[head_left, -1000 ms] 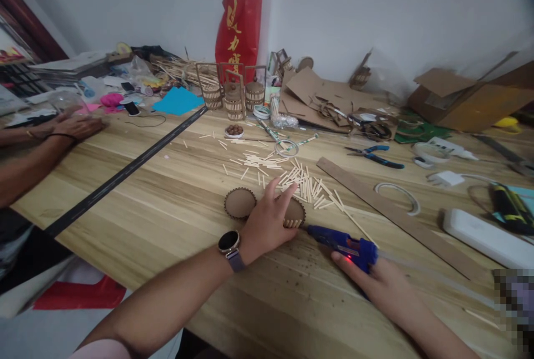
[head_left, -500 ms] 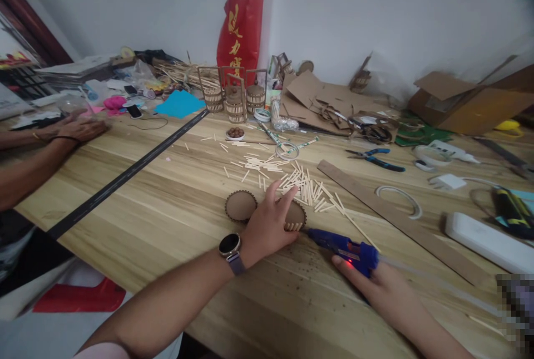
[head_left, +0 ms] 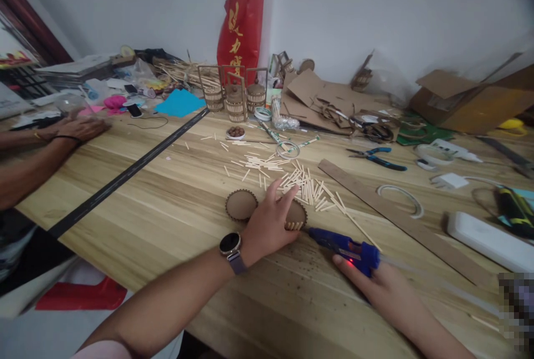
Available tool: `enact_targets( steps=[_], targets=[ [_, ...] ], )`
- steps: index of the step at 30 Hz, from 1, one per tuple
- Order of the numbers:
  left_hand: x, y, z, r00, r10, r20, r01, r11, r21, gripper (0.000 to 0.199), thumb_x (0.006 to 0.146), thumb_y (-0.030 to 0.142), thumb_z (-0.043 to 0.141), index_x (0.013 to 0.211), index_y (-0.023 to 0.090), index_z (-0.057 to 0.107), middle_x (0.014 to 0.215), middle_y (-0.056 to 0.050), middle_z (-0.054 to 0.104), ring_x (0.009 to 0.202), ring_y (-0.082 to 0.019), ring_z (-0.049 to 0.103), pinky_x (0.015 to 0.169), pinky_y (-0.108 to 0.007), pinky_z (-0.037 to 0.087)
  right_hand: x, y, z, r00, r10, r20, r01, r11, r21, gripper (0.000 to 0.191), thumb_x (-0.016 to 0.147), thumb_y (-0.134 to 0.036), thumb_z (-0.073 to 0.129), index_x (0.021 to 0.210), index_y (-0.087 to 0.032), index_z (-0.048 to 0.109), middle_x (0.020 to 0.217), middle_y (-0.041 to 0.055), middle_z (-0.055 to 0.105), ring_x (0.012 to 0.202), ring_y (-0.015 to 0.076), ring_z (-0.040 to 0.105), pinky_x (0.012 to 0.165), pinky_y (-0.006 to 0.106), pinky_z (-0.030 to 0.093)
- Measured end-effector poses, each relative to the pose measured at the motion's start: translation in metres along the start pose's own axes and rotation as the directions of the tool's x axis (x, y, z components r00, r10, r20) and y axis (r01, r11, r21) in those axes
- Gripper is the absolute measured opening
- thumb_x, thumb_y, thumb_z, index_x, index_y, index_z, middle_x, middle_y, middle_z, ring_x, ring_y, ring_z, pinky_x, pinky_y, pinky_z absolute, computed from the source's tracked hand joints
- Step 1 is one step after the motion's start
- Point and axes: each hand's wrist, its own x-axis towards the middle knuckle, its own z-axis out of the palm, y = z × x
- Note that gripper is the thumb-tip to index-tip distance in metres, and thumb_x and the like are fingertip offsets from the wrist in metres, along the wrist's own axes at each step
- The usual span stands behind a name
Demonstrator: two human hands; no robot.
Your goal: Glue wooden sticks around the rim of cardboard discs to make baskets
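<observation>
My left hand (head_left: pixel 271 222), with a watch on its wrist, grips a round cardboard piece (head_left: pixel 295 215) edged with short sticks; its fingers cover part of the piece. Just left of that hand lies a second round piece (head_left: pixel 241 205) with a notched rim. In my right hand (head_left: pixel 377 278) is a blue glue gun (head_left: pixel 346 247) with a red light on. Its nozzle points left, close to the edge of the held piece. Loose short sticks (head_left: pixel 306 186) are scattered behind my left hand.
A long cardboard strip (head_left: pixel 387 208) and pliers (head_left: pixel 377 158) lie at right, beyond them a white power strip (head_left: pixel 488 242). Small stick baskets (head_left: pixel 236 106) stand behind a bowl of brown beads (head_left: pixel 236 133). Another person's hands (head_left: pixel 79 128) rest at the left.
</observation>
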Motion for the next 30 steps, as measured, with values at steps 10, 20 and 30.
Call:
enact_targets(
  steps=[10,20,30],
  targets=[
    [0.001,0.001,-0.001,1.0,-0.017,0.009,0.017,1.0,0.023,0.094,0.065,0.019,0.077,0.143,0.029,0.026,0.153,-0.014,0.013,0.116,-0.03,0.054,0.097,-0.047,0.049,-0.004,0.009,0.004,0.998,0.063,0.017,-0.062,0.996,-0.067,0.049,0.08,-0.059,0.048,0.095,-0.022,0.076,0.092,0.0045,0.078,0.089,0.031,0.073,0.074,0.037,0.059],
    [0.001,0.002,-0.002,1.0,-0.028,0.005,0.028,0.999,0.024,0.098,0.063,0.022,0.081,0.143,0.03,0.025,0.153,-0.015,0.012,0.119,-0.031,0.053,0.098,-0.047,0.048,-0.002,-0.003,-0.016,0.953,0.302,0.004,-0.289,0.909,0.3,0.053,0.066,-0.073,0.06,0.065,-0.02,0.067,0.054,0.0023,0.064,0.051,0.0191,0.059,0.048,0.029,0.047],
    [0.002,0.0,0.0,1.0,-0.024,0.011,0.024,0.999,0.023,0.099,0.063,0.022,0.082,0.143,0.03,0.024,0.152,-0.015,0.014,0.116,-0.03,0.054,0.099,-0.048,0.047,-0.015,-0.003,-0.018,0.75,0.335,0.571,-0.476,0.872,0.114,0.063,0.074,-0.079,0.045,0.064,-0.019,0.06,0.057,0.0054,0.065,0.048,0.0141,0.057,0.049,0.025,0.043]
  ],
)
